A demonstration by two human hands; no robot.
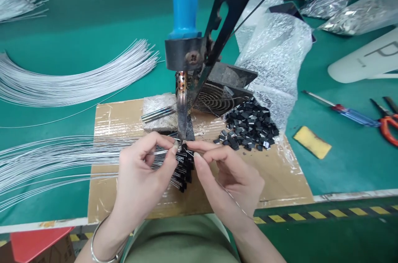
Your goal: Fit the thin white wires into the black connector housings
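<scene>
Under the tip of a blue-handled soldering iron (185,12), my left hand (144,174) pinches a thin wire between thumb and index finger. Close on its right, my right hand (228,176) holds a thin solder wire (234,201) that runs back across the palm. The fingertips of both hands almost meet just below the iron's tip (183,124). Beneath them lies a bundle of white wires (62,155) with black connectors (185,172) on the ends. The small part at the tip is too fine to make out.
Loose black pieces (251,124) spill from a bubble-wrap bag (276,60) beside a black fan (217,97). More white wires (77,85) lie at left. A yellow sponge (311,142), a screwdriver (354,114) and orange-handled pliers (388,128) are at right. Cardboard (280,176) covers the front.
</scene>
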